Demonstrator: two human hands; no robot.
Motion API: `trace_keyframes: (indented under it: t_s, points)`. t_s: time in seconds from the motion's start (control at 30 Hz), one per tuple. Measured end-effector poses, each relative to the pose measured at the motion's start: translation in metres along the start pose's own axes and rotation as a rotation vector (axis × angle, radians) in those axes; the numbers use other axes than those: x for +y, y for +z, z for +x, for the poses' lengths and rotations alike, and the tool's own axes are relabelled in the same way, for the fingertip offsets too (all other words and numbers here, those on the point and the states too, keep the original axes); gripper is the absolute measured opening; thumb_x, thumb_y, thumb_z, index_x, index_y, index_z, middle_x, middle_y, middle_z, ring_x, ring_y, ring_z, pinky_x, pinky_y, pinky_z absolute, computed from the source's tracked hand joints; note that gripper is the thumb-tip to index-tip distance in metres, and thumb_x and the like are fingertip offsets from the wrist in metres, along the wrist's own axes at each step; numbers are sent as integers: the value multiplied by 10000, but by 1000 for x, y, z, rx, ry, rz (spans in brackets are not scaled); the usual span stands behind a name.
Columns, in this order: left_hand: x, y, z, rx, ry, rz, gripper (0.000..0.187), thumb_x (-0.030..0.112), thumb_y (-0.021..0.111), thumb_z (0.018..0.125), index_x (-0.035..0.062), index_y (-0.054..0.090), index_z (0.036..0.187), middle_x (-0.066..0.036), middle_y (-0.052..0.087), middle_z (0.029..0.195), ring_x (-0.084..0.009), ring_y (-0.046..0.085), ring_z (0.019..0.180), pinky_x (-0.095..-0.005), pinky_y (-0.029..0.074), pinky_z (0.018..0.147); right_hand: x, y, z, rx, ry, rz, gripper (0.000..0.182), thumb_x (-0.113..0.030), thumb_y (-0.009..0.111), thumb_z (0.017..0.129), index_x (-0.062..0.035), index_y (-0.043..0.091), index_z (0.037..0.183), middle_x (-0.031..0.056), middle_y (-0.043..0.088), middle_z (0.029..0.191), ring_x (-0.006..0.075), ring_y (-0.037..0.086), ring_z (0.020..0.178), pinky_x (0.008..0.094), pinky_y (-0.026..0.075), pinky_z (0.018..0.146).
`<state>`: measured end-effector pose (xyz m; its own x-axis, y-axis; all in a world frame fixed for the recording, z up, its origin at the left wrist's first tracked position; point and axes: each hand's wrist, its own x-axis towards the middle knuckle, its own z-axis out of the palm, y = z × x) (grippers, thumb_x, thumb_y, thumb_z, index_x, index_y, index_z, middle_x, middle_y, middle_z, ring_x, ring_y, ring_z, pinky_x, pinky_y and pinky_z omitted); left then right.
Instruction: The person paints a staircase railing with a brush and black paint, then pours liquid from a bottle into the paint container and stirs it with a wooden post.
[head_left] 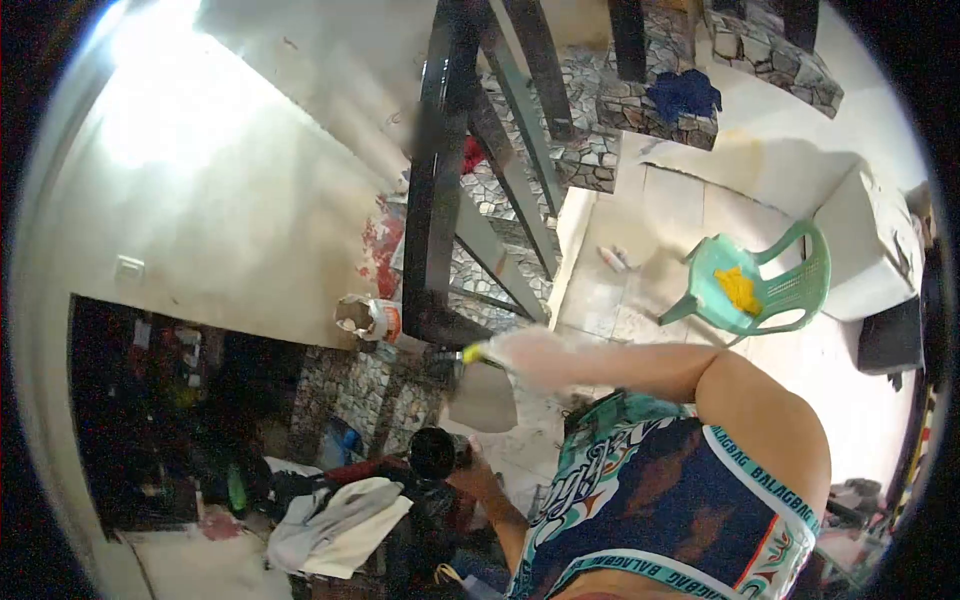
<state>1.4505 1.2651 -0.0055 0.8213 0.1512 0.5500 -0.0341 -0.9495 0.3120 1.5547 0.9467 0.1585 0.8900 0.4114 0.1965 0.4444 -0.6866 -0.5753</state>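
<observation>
My right hand (530, 355), smeared by motion, is closed around a paintbrush (472, 353) with a yellow part near its dark bristles. The bristle end is close to the foot of the black stair post (430, 250); whether it touches cannot be told. Lower down, my left hand (468, 468) is wrapped around a round container (432, 453), black on the outside and dark inside. Part of its fingers is hidden behind the container.
Black slanted balusters (510, 150) rise beside stone-patterned steps (590, 160). A white bucket (383, 320) stands by the post. Folded cloths (340, 525) lie at lower left. A green plastic chair (705, 265) holds a yellow cloth (738, 290). Dark blue cloth (685, 95) rests on a step.
</observation>
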Motion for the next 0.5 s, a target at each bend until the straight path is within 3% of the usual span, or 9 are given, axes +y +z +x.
trace_keyframes:
  t_s: [0.07,0.13,0.17,0.23,0.43,0.5]
  points:
    - [-10,10,-15,-48,-72,63,557,391,886,760,-51,703,1044,-228,724,1078,-427,686,954,-543,526,864,23,-36,11,100,-13,-152,118,-88,530,911,-50,578,1012,170,659,858,361,694,861,495,565,695]
    - [-22,25,-28,-111,-292,25,547,352,895,758,-52,693,1068,-227,718,1092,-429,683,944,-539,524,866,64,-76,36,297,12,-215,326,-61,529,906,-90,638,1212,149,669,897,353,687,863,463,548,727]
    - [-20,24,-24,-111,-360,-28,542,331,899,758,-52,689,1079,-227,716,1099,-429,682,940,-535,524,866,80,-101,43,351,30,-248,297,-67,517,916,-90,640,1185,142,670,895,340,689,855,462,549,719]
    - [17,2,1,-9,-325,-276,529,288,903,759,-50,679,1099,-227,711,1110,-422,684,938,-524,525,867,92,-156,53,423,91,-343,320,-66,511,915,-96,639,1208,130,664,888,332,686,818,462,547,687]
    - [77,-27,28,103,-145,-201,497,216,907,753,-60,670,1091,-208,716,1103,-358,692,978,-475,533,887,135,-189,64,892,216,-313,269,-80,484,959,-65,632,1183,167,679,950,371,691,813,484,548,684]
    - [84,-18,21,48,-389,-345,491,201,907,752,-68,668,1087,-198,719,1095,-326,693,960,-462,538,876,107,-167,61,596,314,-192,257,-96,463,984,-44,624,1177,186,674,943,365,693,796,486,548,684]
